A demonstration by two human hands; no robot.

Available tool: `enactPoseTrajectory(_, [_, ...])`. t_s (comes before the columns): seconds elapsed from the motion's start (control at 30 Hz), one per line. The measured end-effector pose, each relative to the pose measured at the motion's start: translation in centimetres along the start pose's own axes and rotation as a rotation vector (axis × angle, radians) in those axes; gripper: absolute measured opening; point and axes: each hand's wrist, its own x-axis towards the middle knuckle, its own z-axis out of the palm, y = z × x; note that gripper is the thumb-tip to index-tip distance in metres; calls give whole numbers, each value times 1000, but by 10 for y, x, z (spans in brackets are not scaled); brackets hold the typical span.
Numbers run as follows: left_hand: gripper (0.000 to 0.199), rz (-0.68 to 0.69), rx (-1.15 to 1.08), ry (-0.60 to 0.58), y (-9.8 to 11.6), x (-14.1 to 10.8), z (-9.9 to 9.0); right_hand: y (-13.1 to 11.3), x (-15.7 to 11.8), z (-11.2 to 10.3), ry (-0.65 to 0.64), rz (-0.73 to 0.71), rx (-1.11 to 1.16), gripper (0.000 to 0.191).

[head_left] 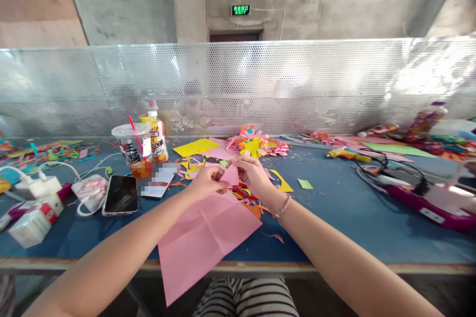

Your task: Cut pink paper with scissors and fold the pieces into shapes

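Note:
Between my two hands is a small folded piece of pink paper (230, 175). My left hand (208, 181) pinches its left side, fingers closed. On the upper right side, my right hand (253, 173) grips it between thumb and fingers. Below them lies a large pink sheet (208, 237) with crossing crease lines, its near corner hanging over the table edge. Paper scraps in red, orange and yellow lie under and around my hands. Just beyond stands a paper flower (253, 146) with a yellow centre and pink fringes.
To the left are a phone (121, 195), a plastic cup (132, 146) with a red straw, a bottle (157, 136) and white chargers (39, 187). A purple power strip (431, 208) with cables lies right. A perforated metal partition (238, 74) runs along the back.

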Motion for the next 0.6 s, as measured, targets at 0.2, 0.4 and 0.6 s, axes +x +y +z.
enactPoseTrajectory(0.2, [15,-54,-37,22,2,-1,-2,3,1,0,-121,51,13,24])
enactPoseTrajectory(0.4, [15,-26,-48,13,6,-4,-2,-1,-4,3,-116,-120,-332,30])
enactPoseTrajectory(0.6, [20,-43,-100,-38,4,-4,-1,0,-2,1,-82,-134,-406,32])
